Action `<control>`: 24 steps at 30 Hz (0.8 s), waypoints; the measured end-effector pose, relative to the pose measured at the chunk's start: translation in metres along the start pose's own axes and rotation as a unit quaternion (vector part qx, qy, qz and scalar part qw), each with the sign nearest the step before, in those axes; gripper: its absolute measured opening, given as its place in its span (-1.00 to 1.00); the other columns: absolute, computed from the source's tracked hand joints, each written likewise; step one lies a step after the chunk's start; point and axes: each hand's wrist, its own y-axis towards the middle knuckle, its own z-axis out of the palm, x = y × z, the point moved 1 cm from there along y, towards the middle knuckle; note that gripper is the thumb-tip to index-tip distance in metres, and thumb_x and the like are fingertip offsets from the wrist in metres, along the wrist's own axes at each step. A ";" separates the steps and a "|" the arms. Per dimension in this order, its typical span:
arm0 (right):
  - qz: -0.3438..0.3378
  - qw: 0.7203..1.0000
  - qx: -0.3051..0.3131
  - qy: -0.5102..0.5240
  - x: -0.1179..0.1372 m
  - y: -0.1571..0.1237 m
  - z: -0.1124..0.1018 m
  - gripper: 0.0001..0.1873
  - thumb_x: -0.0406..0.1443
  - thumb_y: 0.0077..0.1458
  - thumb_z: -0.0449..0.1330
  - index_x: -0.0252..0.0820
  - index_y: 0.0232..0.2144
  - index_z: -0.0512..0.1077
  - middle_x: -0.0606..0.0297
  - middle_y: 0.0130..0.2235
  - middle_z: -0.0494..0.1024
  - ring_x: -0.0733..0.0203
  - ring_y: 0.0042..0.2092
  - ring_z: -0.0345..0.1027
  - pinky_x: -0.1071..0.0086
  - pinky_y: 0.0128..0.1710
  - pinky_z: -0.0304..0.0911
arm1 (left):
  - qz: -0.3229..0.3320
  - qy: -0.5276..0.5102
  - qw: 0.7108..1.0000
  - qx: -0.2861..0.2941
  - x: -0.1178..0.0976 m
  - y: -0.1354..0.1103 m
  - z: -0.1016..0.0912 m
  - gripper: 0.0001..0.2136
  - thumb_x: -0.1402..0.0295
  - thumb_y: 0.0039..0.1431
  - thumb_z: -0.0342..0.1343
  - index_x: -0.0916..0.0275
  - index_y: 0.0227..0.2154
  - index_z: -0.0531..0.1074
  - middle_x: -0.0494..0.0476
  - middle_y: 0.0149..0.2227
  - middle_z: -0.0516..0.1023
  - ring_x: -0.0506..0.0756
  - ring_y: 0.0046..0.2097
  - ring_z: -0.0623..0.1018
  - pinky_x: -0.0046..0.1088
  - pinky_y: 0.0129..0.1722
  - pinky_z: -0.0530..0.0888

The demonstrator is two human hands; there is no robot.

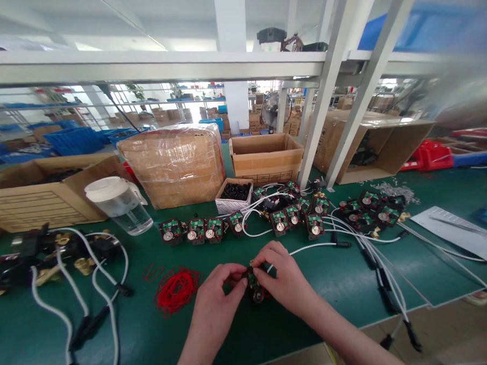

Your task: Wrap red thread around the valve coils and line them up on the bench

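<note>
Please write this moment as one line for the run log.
left hand: on circuit module | right hand: on same module | left of hands: red loops, piled | beyond: other modules

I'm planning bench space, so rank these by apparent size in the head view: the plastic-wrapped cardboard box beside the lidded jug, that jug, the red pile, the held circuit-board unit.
1. Plastic-wrapped cardboard box
2. Lidded jug
3. Red pile
4. Circuit-board unit, partly hidden
</note>
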 end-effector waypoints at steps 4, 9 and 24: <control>0.002 1.000 0.006 0.004 0.002 0.001 0.000 -0.75 -0.58 0.05 0.28 -0.13 -0.36 0.46 0.35 -0.26 0.43 0.14 -0.14 0.31 0.25 -0.11 0.21 | 0.001 -0.013 1.000 -0.003 0.002 0.000 0.003 -0.83 0.29 0.08 0.11 0.13 -0.30 0.55 0.06 -0.29 0.60 0.14 -0.21 0.59 -0.26 -0.12 0.51; 0.013 1.000 0.012 -0.003 0.004 0.002 0.002 -0.71 -0.60 0.00 0.30 -0.13 -0.37 0.44 0.35 -0.26 0.43 0.13 -0.13 0.31 0.25 -0.11 0.21 | -0.001 -0.025 1.000 -0.007 0.004 0.000 0.005 -0.84 0.29 0.09 0.11 0.15 -0.30 0.54 0.07 -0.28 0.59 0.13 -0.21 0.59 -0.28 -0.14 0.51; 0.021 0.999 0.016 0.044 0.000 0.003 0.000 -0.82 -0.50 0.16 0.22 -0.12 -0.35 0.48 0.33 -0.28 0.45 0.16 -0.15 0.34 0.29 -0.13 0.25 | 0.019 0.004 1.000 -0.008 0.000 0.000 0.002 -0.84 0.26 0.14 0.11 0.14 -0.32 0.56 0.06 -0.31 0.60 0.13 -0.24 0.61 -0.30 -0.17 0.54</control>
